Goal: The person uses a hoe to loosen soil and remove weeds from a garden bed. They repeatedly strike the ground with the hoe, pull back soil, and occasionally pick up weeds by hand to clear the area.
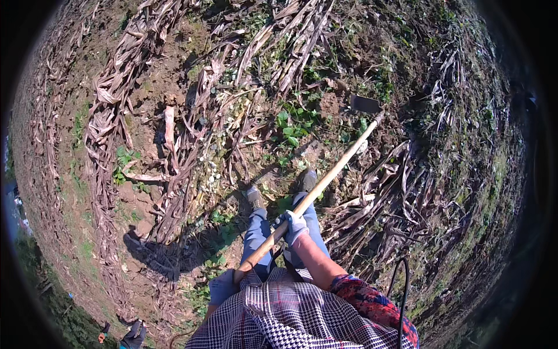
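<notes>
A hoe with a long pale wooden handle [331,174] slants across my body, from my left hip up to the right. Near the handle's lower end closes my left hand [223,287], in a light work glove. Farther up the shaft, in front of my thighs, my gloved right hand [294,227] is wrapped around it. The dark metal hoe blade [365,104] is at the far end, low over soil and weeds; whether it touches the ground I cannot tell. Green leafy plants [293,126] grow left of the blade.
Dry corn stalks [104,118] lie in long rows on the left, with another heap of dry stalks [388,192] to the right. My shoes [255,197] stand on bare soil among weeds. At the lower left another person's dark-gloved hand [134,335] shows.
</notes>
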A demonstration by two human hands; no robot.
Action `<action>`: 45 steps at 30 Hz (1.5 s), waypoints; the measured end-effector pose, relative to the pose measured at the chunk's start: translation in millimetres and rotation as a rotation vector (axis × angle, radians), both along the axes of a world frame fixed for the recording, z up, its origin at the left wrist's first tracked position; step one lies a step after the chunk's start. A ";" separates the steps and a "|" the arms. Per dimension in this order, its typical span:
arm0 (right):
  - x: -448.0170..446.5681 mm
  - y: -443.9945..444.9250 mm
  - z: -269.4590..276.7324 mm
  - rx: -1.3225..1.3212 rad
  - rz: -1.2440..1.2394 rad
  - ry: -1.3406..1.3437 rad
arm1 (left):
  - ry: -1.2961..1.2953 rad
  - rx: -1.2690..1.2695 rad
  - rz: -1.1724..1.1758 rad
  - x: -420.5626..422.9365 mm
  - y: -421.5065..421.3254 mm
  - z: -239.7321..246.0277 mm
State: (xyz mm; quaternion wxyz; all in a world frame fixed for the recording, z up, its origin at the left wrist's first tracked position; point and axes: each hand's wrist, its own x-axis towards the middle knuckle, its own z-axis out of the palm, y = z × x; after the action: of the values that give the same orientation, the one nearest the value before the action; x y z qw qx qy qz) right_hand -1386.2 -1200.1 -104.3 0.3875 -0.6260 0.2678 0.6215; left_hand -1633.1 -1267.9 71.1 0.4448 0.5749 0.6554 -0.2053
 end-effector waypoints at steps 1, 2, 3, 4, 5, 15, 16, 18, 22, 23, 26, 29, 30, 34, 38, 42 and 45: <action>8.1 31.7 32.9 0.009 -0.069 -0.082 | -0.106 0.144 -0.038 -8.3 -3.5 -25.5; 23.1 44.5 33.2 0.108 -0.089 -0.107 | -0.212 0.288 -0.082 -15.9 -5.9 -56.3; 48.0 59.2 34.2 0.210 -0.147 -0.158 | -0.039 0.187 -0.239 2.0 30.0 -69.9; 64.4 90.0 62.0 0.294 -0.166 -0.232 | -0.163 0.362 -0.233 17.1 51.2 -81.5; 81.0 119.2 104.5 0.370 -0.161 -0.323 | -0.242 0.357 -0.195 44.6 85.2 -84.2; 215.0 286.6 233.9 0.782 -0.109 -0.970 | -0.800 0.307 -0.034 288.1 297.0 -31.8; 215.9 292.2 212.8 0.764 -0.101 -0.937 | -0.799 0.303 -0.022 287.5 298.6 -48.5; 192.6 299.1 154.9 0.710 -0.055 -0.865 | -0.794 0.287 0.060 257.4 286.3 -116.6; 76.3 146.3 -46.9 0.028 0.361 -0.707 | -0.384 -0.015 0.047 147.0 149.0 -151.0; 32.2 96.0 -85.3 -0.234 0.648 -0.668 | -0.389 0.016 -0.005 116.8 112.0 -145.0; 0.2 80.4 -20.0 0.009 0.048 -0.004 | -0.093 -0.259 -0.034 60.9 89.6 -81.4; 39.6 116.2 26.2 0.128 -0.024 0.170 | -0.296 -0.278 0.162 99.1 138.1 -16.4; 57.0 127.1 19.9 0.125 0.013 0.146 | -0.337 -0.358 0.253 119.0 160.3 3.9; 88.6 164.3 6.1 0.256 0.049 0.024 | -0.330 -0.442 0.411 149.9 190.7 34.4; 126.7 193.8 -47.5 0.314 -0.173 0.104 | -0.294 -0.475 0.340 156.3 206.5 43.2; 102.0 160.4 -81.4 0.263 -0.103 0.117 | -0.217 -0.276 0.198 115.4 159.9 8.1; 38.4 106.8 -31.2 0.087 -0.080 0.159 | 0.166 -0.495 0.035 51.5 77.0 14.3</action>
State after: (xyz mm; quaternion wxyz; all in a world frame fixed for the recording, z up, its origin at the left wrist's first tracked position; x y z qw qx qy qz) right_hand -1347.8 -1093.3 -135.5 0.4162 -0.5460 0.2953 0.6644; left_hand -1581.6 -1191.0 85.3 0.5202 0.4183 0.6292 -0.3981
